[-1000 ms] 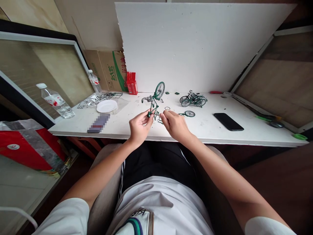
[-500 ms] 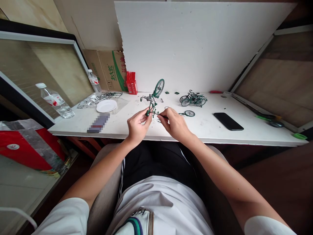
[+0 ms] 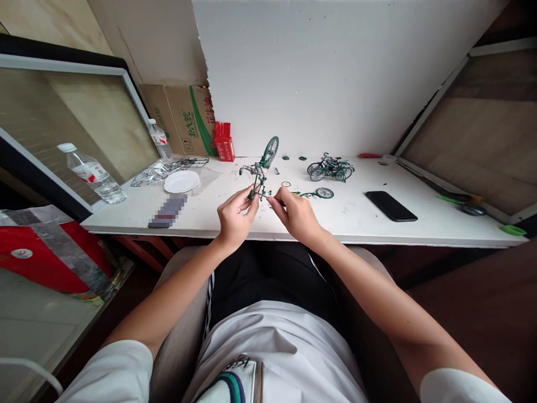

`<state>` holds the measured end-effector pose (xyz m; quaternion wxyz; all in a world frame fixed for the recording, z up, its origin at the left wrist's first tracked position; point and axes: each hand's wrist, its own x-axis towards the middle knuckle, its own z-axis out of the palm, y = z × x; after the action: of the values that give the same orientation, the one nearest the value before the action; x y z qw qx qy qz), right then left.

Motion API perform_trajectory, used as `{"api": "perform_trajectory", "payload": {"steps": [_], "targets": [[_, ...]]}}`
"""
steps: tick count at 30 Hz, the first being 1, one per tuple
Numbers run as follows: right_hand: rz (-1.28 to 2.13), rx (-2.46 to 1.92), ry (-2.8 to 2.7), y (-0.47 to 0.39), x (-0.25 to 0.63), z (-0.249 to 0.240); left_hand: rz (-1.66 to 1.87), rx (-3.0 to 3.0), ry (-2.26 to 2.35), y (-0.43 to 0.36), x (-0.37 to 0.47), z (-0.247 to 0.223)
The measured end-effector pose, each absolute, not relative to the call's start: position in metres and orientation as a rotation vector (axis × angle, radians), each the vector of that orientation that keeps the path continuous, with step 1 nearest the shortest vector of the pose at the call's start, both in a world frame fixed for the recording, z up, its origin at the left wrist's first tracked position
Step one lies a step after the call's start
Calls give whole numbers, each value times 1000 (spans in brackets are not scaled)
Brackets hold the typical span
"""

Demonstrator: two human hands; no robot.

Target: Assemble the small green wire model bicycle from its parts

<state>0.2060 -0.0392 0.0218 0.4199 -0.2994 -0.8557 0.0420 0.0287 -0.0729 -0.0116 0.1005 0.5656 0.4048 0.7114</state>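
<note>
Between the thumb and fingers of my left hand (image 3: 235, 215) is a partly built green model bicycle (image 3: 260, 178), tilted with its one spoked wheel up and its handlebar to the left. My right hand (image 3: 297, 211) pinches a small screwdriver (image 3: 263, 196). Its thin shaft points left and meets the frame close to my left fingertips; most of its dark handle is hidden in my palm. Just beyond my right hand lies a loose green bicycle part with a spoked wheel (image 3: 324, 193). Assembled model bicycles (image 3: 330, 168) stand close together behind it.
A black phone (image 3: 391, 206) lies on the white table (image 3: 352, 224) at right. At left are a white plate (image 3: 182, 181), part sprues (image 3: 184, 164) and water bottles (image 3: 94, 173). A red box (image 3: 224, 143) stands at the back, beside a cardboard carton (image 3: 184, 120).
My right hand has shifted slightly left, its fingers curling a little differently around the screwdriver. The model stays in my left hand at nearly the same tilt. The whole view has moved slightly.
</note>
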Motion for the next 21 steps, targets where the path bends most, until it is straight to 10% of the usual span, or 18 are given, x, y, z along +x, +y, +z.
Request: {"api": "perform_trajectory", "payload": {"steps": [8,21], "targets": [[702,-690,-2027,-44,206,30,2109,1781,1251,-74,26,-13],[449,-468,-2084,-48,209,30,2193,2036,1274,-81,27,-2]]}}
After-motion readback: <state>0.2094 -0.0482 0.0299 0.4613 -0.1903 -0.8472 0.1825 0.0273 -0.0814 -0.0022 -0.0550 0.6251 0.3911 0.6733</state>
